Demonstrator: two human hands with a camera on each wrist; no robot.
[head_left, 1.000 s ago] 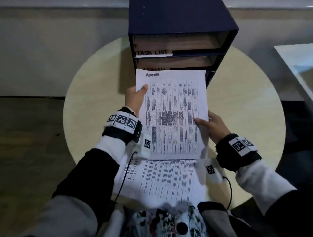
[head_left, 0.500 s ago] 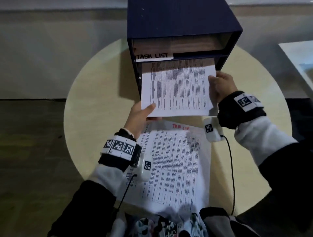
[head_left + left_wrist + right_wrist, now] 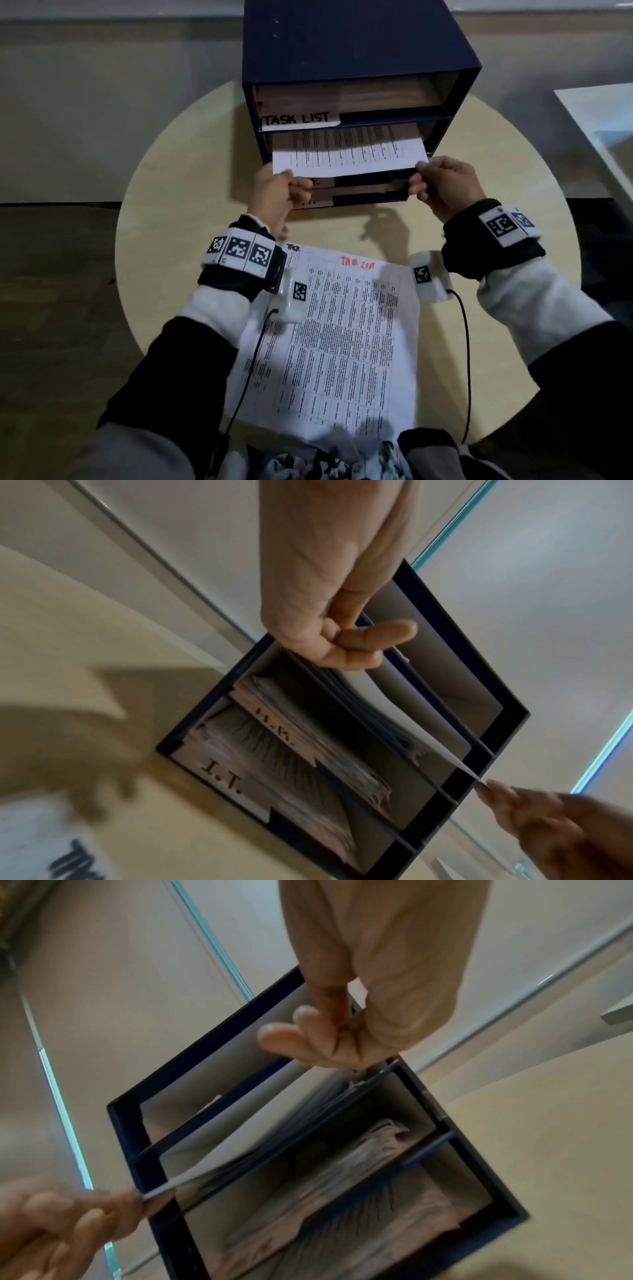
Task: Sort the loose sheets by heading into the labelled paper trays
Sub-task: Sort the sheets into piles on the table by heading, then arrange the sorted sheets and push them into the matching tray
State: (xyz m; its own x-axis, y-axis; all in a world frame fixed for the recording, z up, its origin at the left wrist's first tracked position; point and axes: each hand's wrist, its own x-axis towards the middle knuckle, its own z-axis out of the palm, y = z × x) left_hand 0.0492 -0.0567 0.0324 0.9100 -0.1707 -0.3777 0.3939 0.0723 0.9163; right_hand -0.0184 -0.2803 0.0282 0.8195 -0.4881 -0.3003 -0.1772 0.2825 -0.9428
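Both hands, left hand (image 3: 274,192) and right hand (image 3: 442,185), pinched the sheet (image 3: 349,150), mostly inside the second tray (image 3: 428,137); next probably a release, then the tabletop sheet (image 3: 342,342).

Office: labelled paper trays (image 3: 356,113), round table (image 3: 191,192).

Top tray label (image 3: 300,120) is reading "TASK LIST"; lower tray labels are showing "H.R." (image 3: 275,729) and "I.T." (image 3: 221,777); red sheet heading (image 3: 358,263) blurred.
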